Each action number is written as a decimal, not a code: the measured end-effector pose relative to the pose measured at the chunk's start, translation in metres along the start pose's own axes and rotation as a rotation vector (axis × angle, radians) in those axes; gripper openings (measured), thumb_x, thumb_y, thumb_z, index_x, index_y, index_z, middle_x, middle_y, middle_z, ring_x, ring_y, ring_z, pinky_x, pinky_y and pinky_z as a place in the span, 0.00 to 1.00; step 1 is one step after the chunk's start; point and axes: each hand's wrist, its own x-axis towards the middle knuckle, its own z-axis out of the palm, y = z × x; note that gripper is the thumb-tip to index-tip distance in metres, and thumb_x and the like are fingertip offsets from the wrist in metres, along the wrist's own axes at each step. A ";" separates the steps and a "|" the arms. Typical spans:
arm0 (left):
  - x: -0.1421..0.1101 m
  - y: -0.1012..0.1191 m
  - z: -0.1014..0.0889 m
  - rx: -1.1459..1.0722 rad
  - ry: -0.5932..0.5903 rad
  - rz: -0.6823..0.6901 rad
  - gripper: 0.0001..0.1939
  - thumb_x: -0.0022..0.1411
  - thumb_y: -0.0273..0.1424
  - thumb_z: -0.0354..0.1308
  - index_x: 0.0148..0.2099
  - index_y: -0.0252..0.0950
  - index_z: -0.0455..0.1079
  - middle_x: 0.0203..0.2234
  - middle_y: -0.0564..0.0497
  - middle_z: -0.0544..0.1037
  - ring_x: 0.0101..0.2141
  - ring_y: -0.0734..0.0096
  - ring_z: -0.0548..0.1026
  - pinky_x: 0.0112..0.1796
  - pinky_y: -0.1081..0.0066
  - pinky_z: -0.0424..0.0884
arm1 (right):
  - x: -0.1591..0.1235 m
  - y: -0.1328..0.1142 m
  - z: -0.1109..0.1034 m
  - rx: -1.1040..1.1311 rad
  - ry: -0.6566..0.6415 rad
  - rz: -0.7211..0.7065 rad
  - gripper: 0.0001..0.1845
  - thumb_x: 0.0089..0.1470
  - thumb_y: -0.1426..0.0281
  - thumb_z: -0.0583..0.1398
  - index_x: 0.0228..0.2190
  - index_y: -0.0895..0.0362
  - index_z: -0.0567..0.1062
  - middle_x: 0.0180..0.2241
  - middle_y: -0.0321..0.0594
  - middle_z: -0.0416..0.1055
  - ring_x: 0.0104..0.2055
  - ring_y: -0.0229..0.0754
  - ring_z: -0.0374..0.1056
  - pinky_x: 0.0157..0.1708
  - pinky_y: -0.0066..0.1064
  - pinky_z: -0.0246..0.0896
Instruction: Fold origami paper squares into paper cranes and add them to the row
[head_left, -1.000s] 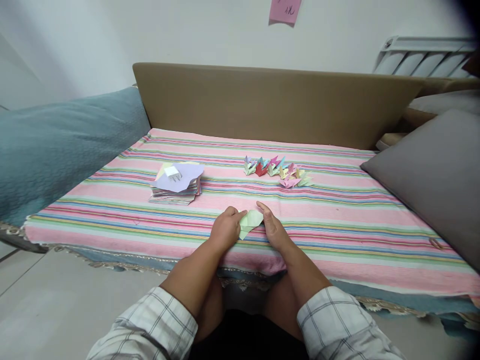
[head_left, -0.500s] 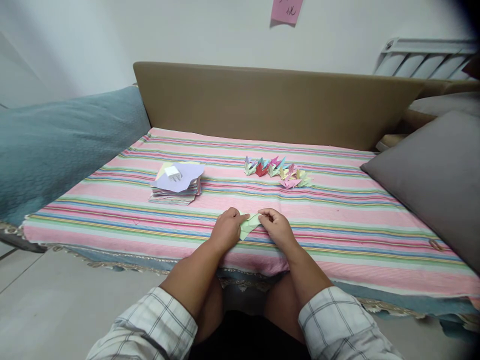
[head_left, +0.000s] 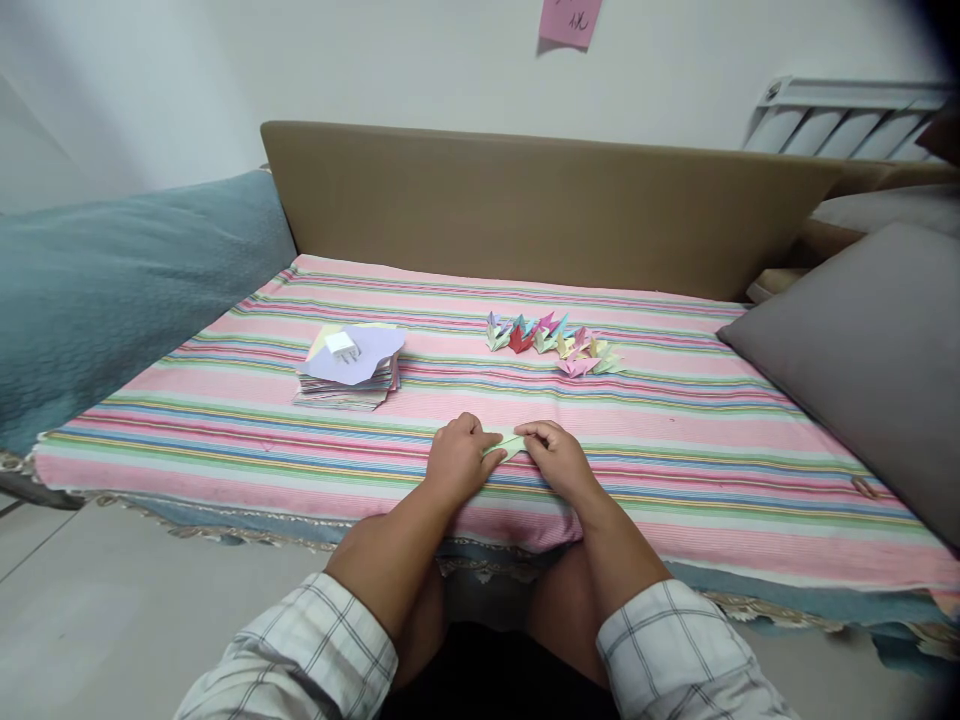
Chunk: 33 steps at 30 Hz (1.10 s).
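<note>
Got the fingers (head_left: 490, 440) of my left hand (head_left: 457, 458) pinched on one end of the green paper (head_left: 513, 446), and my right hand (head_left: 559, 458) has the other end pinched too. It's a narrow folded strip, just below the middle of the frame, over the striped cloth (head_left: 225, 440). Above it, slightly right of centre, sit my cranes (head_left: 577, 368), all bunched up. Left of centre there's a paper stack (head_left: 352, 396) with a white block (head_left: 342, 346) on top. Grey cushion (head_left: 862, 350) at far right, pink note (head_left: 568, 22) top centre-right.
</note>
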 end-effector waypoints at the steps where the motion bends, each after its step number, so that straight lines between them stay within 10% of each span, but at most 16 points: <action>1: 0.000 0.000 0.000 0.009 -0.001 0.000 0.15 0.57 0.40 0.56 0.46 0.44 0.74 0.33 0.48 0.68 0.36 0.66 0.67 0.36 0.68 0.63 | -0.001 0.001 -0.002 0.024 -0.006 -0.023 0.13 0.47 0.72 0.52 0.31 0.54 0.76 0.37 0.40 0.71 0.43 0.42 0.67 0.48 0.37 0.59; 17: 0.001 0.003 -0.003 0.066 -0.016 -0.025 0.15 0.56 0.40 0.59 0.46 0.47 0.73 0.35 0.49 0.69 0.39 0.65 0.67 0.41 0.64 0.60 | -0.001 0.009 -0.011 -0.167 -0.250 -0.134 0.12 0.55 0.66 0.55 0.32 0.53 0.78 0.46 0.44 0.67 0.54 0.45 0.59 0.54 0.40 0.52; 33: 0.000 0.005 -0.004 0.054 -0.039 -0.053 0.14 0.54 0.39 0.61 0.45 0.49 0.73 0.36 0.51 0.68 0.41 0.64 0.67 0.47 0.60 0.55 | -0.005 0.003 -0.009 -0.287 -0.105 -0.054 0.07 0.47 0.65 0.60 0.22 0.54 0.76 0.43 0.43 0.69 0.48 0.45 0.64 0.51 0.38 0.55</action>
